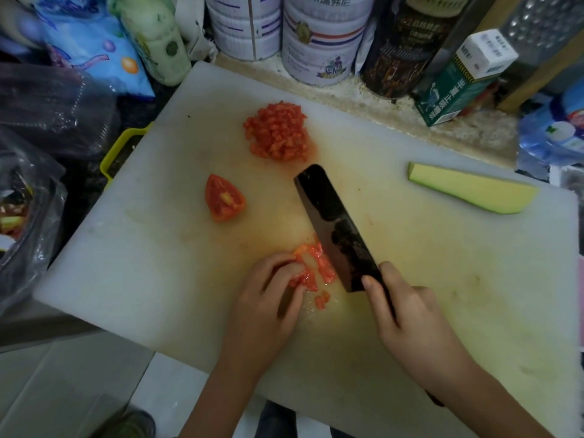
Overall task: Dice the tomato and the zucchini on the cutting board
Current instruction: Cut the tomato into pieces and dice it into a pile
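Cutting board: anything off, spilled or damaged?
Nothing damaged. The cutting board is stained with tomato juice around the diced pile and the strips under the left hand. The right hand holds the cleaver. Tomato wedge and zucchini piece remain uncut.

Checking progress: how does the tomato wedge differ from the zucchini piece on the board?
The tomato wedge is red, short and stubby, left of the knife; the zucchini piece is pale yellow-green, long and tapered, at the board's right. The wedge lies near the diced pile; the zucchini lies alone. Both are undiced, untouched by the hands.
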A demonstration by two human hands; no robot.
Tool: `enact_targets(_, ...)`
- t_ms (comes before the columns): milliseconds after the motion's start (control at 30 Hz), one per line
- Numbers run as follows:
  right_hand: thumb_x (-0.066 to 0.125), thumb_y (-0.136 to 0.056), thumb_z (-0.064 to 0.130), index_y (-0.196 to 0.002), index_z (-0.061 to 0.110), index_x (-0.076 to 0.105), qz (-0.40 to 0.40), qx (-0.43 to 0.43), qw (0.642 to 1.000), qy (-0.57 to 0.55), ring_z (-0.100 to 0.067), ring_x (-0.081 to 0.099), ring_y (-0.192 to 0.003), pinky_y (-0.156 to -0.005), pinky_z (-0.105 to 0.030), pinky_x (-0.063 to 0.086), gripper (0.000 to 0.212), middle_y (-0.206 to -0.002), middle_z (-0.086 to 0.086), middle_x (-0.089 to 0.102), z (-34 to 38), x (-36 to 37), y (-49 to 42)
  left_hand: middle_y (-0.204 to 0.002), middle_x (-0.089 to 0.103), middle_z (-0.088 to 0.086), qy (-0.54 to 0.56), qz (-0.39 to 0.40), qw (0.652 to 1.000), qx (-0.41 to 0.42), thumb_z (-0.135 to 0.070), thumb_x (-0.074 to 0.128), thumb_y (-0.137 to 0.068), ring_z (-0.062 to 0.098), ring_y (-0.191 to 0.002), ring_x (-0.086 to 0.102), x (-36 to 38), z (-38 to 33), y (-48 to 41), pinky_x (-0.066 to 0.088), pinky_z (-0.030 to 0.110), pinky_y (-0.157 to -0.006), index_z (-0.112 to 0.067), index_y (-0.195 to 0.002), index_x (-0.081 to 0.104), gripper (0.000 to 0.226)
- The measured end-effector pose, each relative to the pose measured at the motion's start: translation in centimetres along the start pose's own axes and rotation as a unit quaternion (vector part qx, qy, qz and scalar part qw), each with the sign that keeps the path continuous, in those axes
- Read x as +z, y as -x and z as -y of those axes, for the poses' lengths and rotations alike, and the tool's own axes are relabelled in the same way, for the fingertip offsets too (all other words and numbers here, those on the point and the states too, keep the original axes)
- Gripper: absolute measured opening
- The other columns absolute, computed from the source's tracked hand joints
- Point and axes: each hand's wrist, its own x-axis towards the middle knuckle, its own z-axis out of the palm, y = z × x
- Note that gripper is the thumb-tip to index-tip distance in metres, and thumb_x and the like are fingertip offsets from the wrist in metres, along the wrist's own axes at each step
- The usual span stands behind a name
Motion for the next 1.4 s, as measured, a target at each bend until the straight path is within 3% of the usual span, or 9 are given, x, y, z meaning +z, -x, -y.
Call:
enact_targets(267, 0.026, -0.094, 0.045, -0.096, 0.02, 0.046, 0.044, -0.023, 0.996, 0.068, -0.011, 0.03, -0.034, -0.033, -0.021, 0.018, 0.032, -0.045, 0.012, 0.027, 0.6, 1.2, 0.5, -0.116, 0.063, 0.005, -0.021, 0.0, 1.0, 0.002, -0.015, 0.063, -0.087, 0.014, -0.11, 0.058, 0.1, -0.1, -0.1, 0.044, 0.021, -0.1, -0.006, -0.107, 0.068, 0.022)
enact_targets(467, 0.037, -0.101, 0.028, -0.11, 0.011, 0.052, 0.034, -0.034, 0.993, 0.112, -0.028, 0.056, -0.046, -0.04, -0.033, 0.037, 0.025, -0.054, -0.001, 0.054, 2.4, 2.1, -2.3, -0.115, 0.064, 0.004, -0.023, -0.008, 1.0, -0.004, -0.011, 0.07, -0.084, 0.012, -0.109, 0.057, 0.1, -0.1, -0.2, 0.041, 0.017, -0.1, -0.006, -0.105, 0.069, 0.022)
enact_targets(567, 0.044, -0.099, 0.023, -0.103, 0.009, 0.054, -0.017, -0.058, 0.993, 0.099, -0.031, 0.058, -0.046, -0.041, -0.028, 0.03, 0.018, -0.057, -0.005, 0.061, 3.1, 2.8, -4.5, -0.114, 0.064, 0.004, -0.023, -0.009, 1.0, -0.001, -0.009, 0.07, -0.083, 0.012, -0.108, 0.057, 0.1, -0.3, -0.2, 0.042, 0.017, -0.099, -0.005, -0.105, 0.069, 0.023)
enact_targets(667, 0.042, -0.1, 0.027, -0.113, 0.009, 0.052, -0.002, -0.047, 0.995, 0.089, -0.031, 0.06, -0.051, -0.045, -0.031, 0.035, 0.024, -0.062, -0.006, 0.062, 2.7, 2.9, -3.9, -0.113, 0.064, 0.005, -0.028, -0.005, 1.0, 0.002, -0.011, 0.07, -0.084, 0.013, -0.107, 0.057, 0.1, -0.1, 0.0, 0.042, 0.018, -0.099, -0.005, -0.105, 0.069, 0.022)
enact_targets(767, 0.04, -0.099, 0.032, -0.118, 0.011, 0.052, 0.028, -0.004, 0.997, 0.07, -0.01, 0.044, -0.037, -0.037, -0.023, 0.028, 0.031, -0.051, 0.008, 0.046, 1.6, 2.3, -1.4, -0.113, 0.063, 0.005, -0.023, -0.003, 1.0, 0.002, -0.015, 0.065, -0.086, 0.013, -0.108, 0.057, 0.1, 0.0, 0.0, 0.042, 0.018, -0.099, -0.005, -0.106, 0.069, 0.022)
enact_targets(833, 0.04, -0.098, 0.034, -0.112, 0.011, 0.053, 0.029, 0.003, 0.998, 0.061, -0.009, 0.032, -0.033, -0.033, -0.018, 0.02, 0.03, -0.048, 0.013, 0.034, 0.8, 1.8, -0.7, -0.112, 0.062, 0.006, -0.025, -0.007, 1.0, 0.007, -0.016, 0.064, -0.086, 0.013, -0.107, 0.056, 0.2, 0.1, -0.2, 0.042, 0.018, -0.099, -0.005, -0.106, 0.068, 0.023)
enact_targets(1033, 0.036, -0.097, 0.036, -0.101, 0.021, 0.046, 0.039, -0.018, 0.999, 0.01, -0.004, 0.052, -0.051, -0.036, -0.017, 0.029, 0.019, -0.051, 0.011, 0.041, 0.9, 0.6, -1.1, -0.113, 0.061, 0.007, -0.029, -0.011, 0.999, 0.011, -0.011, 0.071, -0.083, 0.016, -0.107, 0.057, 0.2, 0.1, 0.1, 0.045, 0.022, -0.098, -0.003, -0.109, 0.067, 0.027)
enact_targets(1200, 0.043, -0.098, 0.033, -0.108, 0.016, 0.053, 0.04, -0.023, 0.998, 0.05, -0.009, 0.033, -0.035, -0.04, -0.023, 0.026, 0.022, -0.048, 0.015, 0.032, 1.1, 1.4, -0.9, -0.122, 0.058, 0.008, -0.02, -0.002, 1.0, 0.021, -0.025, 0.066, -0.089, 0.015, -0.116, 0.053, 0.2, 0.1, 0.2, 0.041, 0.022, -0.103, -0.003, -0.116, 0.063, 0.035)
enact_targets(1400, 0.032, -0.095, 0.043, -0.105, 0.017, 0.052, 0.059, -0.028, 0.998, 0.025, -0.01, 0.035, -0.037, -0.036, -0.021, 0.023, 0.034, -0.048, 0.013, 0.036, 1.2, 1.1, -0.7, -0.125, 0.058, 0.011, -0.023, 0.009, 1.0, 0.01, -0.025, 0.065, -0.089, 0.02, -0.118, 0.054, 0.2, 0.1, 0.4, 0.042, 0.025, -0.103, -0.002, -0.117, 0.063, 0.036)
